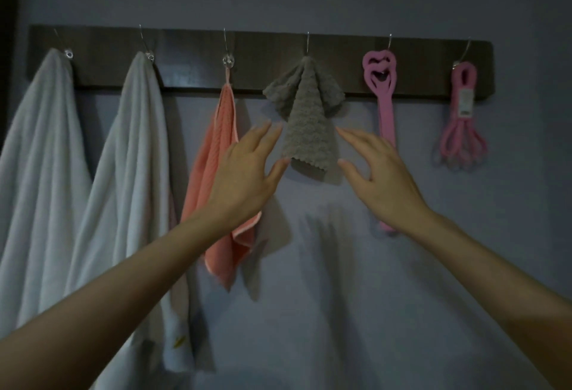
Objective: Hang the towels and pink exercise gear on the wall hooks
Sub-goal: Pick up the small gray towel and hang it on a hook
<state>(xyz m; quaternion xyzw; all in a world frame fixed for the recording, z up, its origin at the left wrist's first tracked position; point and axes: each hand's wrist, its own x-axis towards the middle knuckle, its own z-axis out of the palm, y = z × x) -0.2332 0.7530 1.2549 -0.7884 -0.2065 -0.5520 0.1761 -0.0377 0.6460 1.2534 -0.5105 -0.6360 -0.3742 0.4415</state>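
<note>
Fingers of the left hand and fingers of the right hand are spread straight and relaxed, holding nothing, one hand on each side of the small grey nubbly cloth towel; whether the left fingertips brush its edge I cannot tell; that towel hangs bunched from a thin metal hook on the long dark wooden rail, fourth hook from the left; two large white towels hang on the first two hooks, a coral ribbed towel hangs by its loop on the third, a flat pink rubber exercise band on the fifth and a coiled pink tube set on the sixth, so every hook in view is filled and the job looks almost done; the grey towel should be light, soft and floppy, not fragile, though draped over a slim hook it could slide off if tugged downward; best taken by its lower corners or the folds near the hook, lifting rather than pulling; room is tight sideways, with the coral towel just beside the left hand and the pink band partly behind the right, while the plain grey wall below is open for drawing the arms back
</note>
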